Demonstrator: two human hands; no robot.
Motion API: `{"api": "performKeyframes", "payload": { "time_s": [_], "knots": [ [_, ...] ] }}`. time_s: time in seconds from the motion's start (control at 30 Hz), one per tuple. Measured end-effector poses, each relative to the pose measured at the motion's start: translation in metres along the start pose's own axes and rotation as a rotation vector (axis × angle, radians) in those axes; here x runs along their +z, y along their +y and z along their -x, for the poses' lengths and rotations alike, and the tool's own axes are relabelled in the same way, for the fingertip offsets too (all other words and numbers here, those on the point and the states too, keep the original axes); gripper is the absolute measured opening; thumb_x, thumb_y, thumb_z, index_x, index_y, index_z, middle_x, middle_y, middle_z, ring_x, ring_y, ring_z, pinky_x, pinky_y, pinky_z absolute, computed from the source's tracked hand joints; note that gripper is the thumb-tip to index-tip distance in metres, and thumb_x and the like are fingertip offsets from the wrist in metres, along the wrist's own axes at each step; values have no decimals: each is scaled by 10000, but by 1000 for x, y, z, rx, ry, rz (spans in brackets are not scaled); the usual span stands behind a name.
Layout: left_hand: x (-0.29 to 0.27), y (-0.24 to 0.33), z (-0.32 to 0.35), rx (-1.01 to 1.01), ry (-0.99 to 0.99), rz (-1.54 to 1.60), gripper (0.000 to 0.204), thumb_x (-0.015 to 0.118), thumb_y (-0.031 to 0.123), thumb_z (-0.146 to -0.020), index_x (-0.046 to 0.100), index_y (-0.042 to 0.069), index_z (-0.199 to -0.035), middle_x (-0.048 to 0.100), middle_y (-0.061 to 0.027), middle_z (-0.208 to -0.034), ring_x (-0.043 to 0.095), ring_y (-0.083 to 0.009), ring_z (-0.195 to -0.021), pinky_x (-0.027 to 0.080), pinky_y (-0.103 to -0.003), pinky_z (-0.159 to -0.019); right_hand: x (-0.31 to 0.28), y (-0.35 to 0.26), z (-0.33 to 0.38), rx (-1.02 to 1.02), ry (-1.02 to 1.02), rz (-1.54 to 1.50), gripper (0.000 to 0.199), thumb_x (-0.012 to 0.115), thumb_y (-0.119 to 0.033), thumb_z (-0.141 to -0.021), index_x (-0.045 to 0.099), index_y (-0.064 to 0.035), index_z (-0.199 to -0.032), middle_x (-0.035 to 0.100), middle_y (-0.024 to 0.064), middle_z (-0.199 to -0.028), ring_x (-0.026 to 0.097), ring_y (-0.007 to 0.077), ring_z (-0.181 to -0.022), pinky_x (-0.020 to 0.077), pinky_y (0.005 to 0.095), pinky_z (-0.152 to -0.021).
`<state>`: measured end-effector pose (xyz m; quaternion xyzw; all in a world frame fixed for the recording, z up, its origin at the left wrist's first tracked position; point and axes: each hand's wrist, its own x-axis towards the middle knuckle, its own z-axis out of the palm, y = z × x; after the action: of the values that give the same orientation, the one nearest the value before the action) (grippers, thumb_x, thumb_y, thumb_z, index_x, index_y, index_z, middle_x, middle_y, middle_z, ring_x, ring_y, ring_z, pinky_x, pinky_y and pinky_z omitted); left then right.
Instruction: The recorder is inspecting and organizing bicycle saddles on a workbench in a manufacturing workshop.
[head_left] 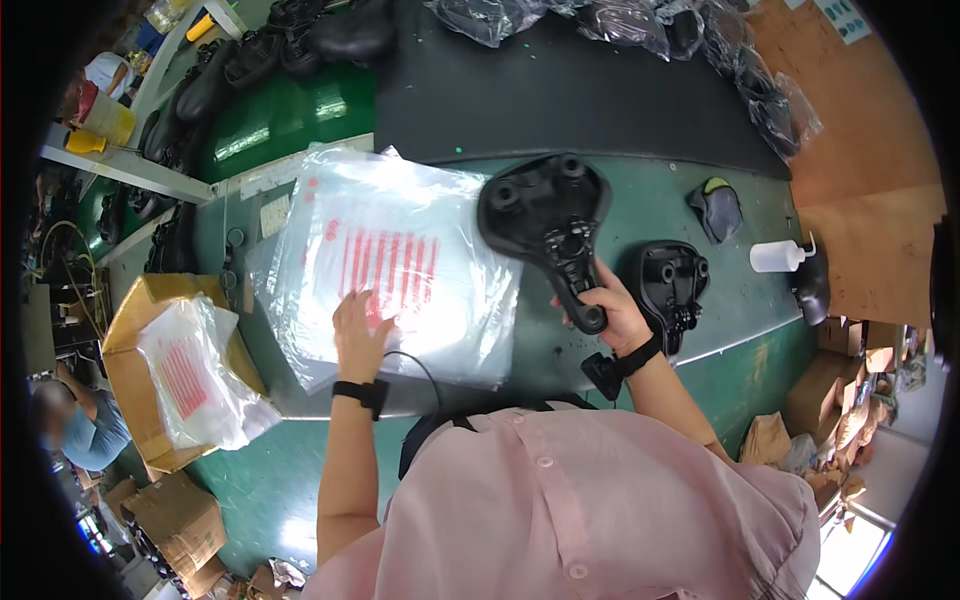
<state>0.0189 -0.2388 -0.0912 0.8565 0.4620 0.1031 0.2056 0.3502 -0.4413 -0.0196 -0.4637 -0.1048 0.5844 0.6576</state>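
Note:
A black bicycle saddle (545, 215) is turned with its underside up, and my right hand (617, 312) is closed round its narrow nose. The wide end of the saddle points away from me and overlaps the right edge of a stack of clear plastic bags (470, 335). These bags carry red printing. On the stack rests my left hand (362, 328), fingers apart, touching the top bag. Right of my right hand, a second black saddle (672, 285) lies underside up on the green table (735, 300).
At the left stands an open carton (125, 335) of similar plastic bags. Across the far side runs a black mat (590, 95), with plastic-wrapped saddles (630, 25) behind it. To the right are a grey cloth (716, 212) and a white pump bottle (775, 256). Scissors (233, 250) lie left of the bags.

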Motion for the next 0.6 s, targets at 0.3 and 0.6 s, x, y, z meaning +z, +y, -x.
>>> {"api": "performKeyframes", "payload": {
  "time_s": [0.3, 0.6],
  "knots": [
    [65, 175, 12, 198, -145, 21, 534, 700, 284, -765, 498, 2, -1171, 529, -213, -1108, 510, -359, -1057, 481, -454, -842, -84, 48, 24, 65, 224, -148, 449, 506, -54, -826, 446, -16, -1269, 611, 193, -1120, 653, 297, -868, 566, 394, -667],
    [115, 128, -11, 25, -41, 251, 135, 577, 95, -802, 542, -7, -883, 610, -154, -760, 637, -275, -670, 528, -377, -627, -93, 56, 16, 221, 204, -128, 274, 591, -155, -882, 579, 32, -1081, 667, 162, -987, 667, 257, -775, 561, 362, -635]
  ]
}}
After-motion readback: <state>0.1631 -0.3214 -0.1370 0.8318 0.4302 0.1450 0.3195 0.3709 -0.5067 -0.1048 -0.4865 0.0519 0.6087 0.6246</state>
